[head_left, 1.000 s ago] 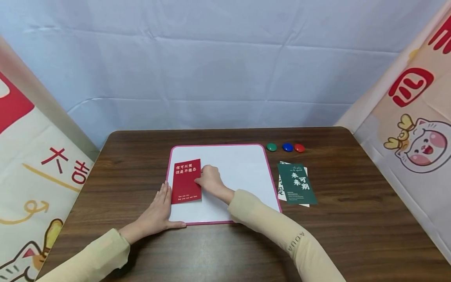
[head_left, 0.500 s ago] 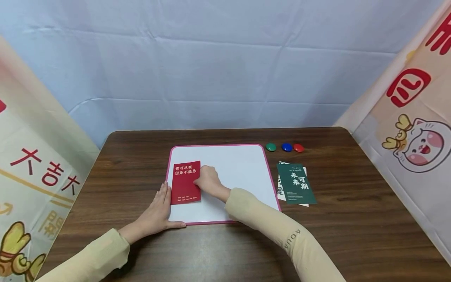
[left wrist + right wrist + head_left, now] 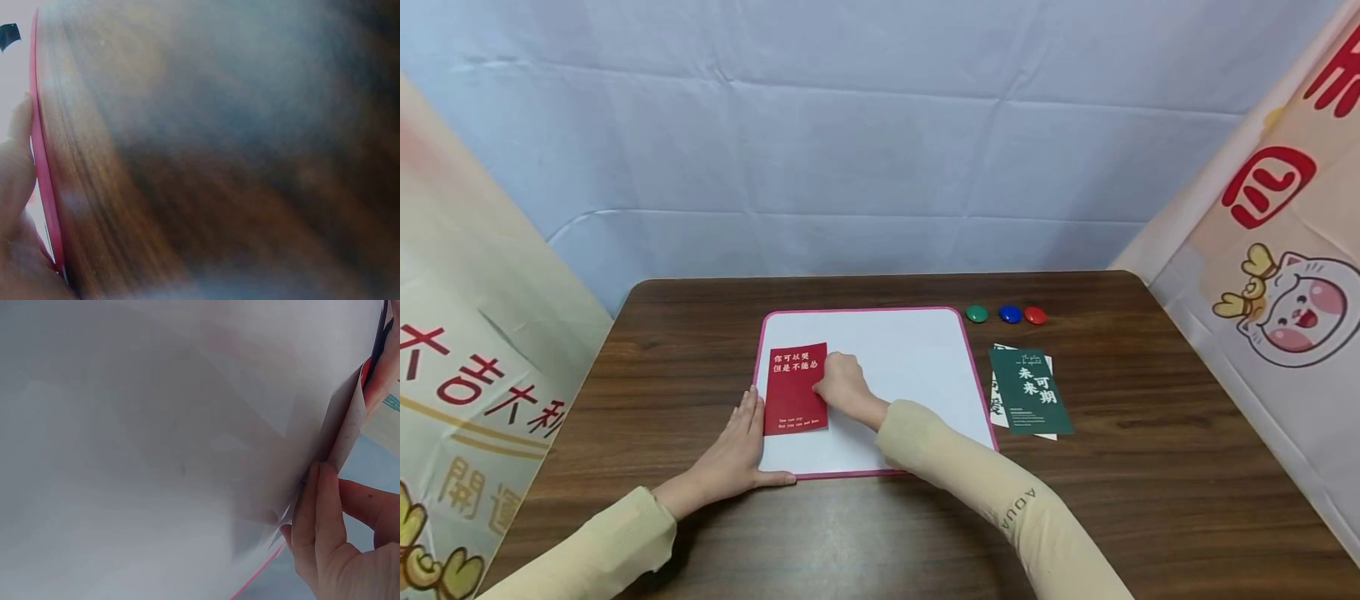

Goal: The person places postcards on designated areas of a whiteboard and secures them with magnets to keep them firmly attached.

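A red card (image 3: 796, 396) with white lettering lies over the left part of a pink-edged whiteboard (image 3: 910, 358). My right hand (image 3: 847, 385) pinches the card's right edge, thumb on top and fingers underneath; the right wrist view shows the fingers (image 3: 325, 519) behind its pale back, with that edge lifted off the board. At the board's lower left corner my left hand (image 3: 737, 454) rests with straight fingers along the left edge and the thumb along the bottom edge. In the left wrist view, part of that hand (image 3: 15, 206) touches the pink rim.
Green (image 3: 977, 313), blue (image 3: 1011, 313) and red (image 3: 1036, 315) round magnets sit in a row beyond the board's upper right corner. Right of the board, a green card (image 3: 1033, 392) overlaps white cards on the brown table (image 3: 1157, 417). Cloth hangs behind the table.
The red card has shifted very slightly left and down in my right hand's pinch, mostly in the first half second. My left hand stays in place.
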Available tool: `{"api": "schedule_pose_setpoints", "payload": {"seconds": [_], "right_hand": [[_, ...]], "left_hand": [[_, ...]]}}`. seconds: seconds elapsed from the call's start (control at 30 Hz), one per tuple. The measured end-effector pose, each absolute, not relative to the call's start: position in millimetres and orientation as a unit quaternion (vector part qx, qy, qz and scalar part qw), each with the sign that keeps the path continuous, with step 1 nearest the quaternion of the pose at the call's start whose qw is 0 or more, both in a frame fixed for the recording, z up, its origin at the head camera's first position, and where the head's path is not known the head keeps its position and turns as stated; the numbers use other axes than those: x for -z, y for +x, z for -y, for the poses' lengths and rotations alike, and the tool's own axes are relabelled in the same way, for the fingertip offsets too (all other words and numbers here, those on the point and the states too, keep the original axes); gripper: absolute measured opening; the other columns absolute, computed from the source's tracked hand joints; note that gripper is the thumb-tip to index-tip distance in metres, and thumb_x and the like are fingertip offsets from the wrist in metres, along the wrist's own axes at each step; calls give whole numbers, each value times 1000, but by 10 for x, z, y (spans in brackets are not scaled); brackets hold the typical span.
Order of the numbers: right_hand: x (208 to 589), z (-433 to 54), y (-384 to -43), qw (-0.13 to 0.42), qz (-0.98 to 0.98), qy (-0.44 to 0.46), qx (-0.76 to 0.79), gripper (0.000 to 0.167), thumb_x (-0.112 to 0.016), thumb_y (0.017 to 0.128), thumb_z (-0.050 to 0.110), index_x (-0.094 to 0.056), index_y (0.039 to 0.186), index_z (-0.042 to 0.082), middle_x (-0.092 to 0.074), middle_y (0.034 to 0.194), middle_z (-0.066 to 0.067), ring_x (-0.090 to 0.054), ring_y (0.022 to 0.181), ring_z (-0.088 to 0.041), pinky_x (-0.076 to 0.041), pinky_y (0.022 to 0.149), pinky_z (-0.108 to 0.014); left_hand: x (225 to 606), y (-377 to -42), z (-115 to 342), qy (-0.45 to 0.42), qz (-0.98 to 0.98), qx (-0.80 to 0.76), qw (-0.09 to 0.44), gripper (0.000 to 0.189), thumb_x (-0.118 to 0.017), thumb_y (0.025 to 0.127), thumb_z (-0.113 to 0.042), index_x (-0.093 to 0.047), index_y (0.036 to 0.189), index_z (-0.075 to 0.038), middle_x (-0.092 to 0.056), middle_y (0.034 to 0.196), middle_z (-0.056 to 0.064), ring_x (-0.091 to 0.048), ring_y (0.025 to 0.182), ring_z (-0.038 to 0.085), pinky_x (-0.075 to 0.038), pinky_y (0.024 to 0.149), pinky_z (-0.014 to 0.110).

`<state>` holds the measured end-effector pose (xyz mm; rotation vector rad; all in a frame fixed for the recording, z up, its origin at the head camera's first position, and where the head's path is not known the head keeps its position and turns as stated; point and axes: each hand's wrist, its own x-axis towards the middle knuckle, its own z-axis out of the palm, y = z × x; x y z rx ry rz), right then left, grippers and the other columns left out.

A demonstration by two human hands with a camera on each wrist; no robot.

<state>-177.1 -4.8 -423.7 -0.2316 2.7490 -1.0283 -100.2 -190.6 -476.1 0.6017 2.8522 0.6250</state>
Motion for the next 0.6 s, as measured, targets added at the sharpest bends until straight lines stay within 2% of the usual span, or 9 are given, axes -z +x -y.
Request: {"api": "schedule_pose_setpoints", "payload": {"seconds": [0.17, 0.4, 0.6], "right_hand": [[4205, 63, -1755, 99, -935, -86, 330, 23, -65, 81, 3, -62, 101, -8, -64, 79, -10, -54, 51, -11, -41, 43, -16], [4143, 87, -1750, 94, -945, -105, 295, 18, -62, 81, 0, -63, 97, -8, -63, 73, -10, -54, 50, -10, -43, 44, -18], [4146, 116, -1760, 90, -954, -108, 264, 18, -64, 83, 6, -64, 97, -4, -64, 78, -9, -59, 59, -12, -45, 48, -18]], "left_hand": [[4747, -966, 1902, 197, -955, -208, 80, 122, -70, 62, -62, -9, 142, 6, -9, 148, 23, -7, 136, 38, -23, 105, 52], [4726, -953, 1899, 199, -955, -204, 82, 122, -70, 62, -62, -9, 142, 7, -8, 148, 24, -6, 136, 39, -22, 105, 52], [4707, -944, 1899, 198, -955, -205, 84, 122, -70, 62, -63, -9, 142, 7, -8, 148, 24, -6, 136, 39, -22, 105, 52]]}}
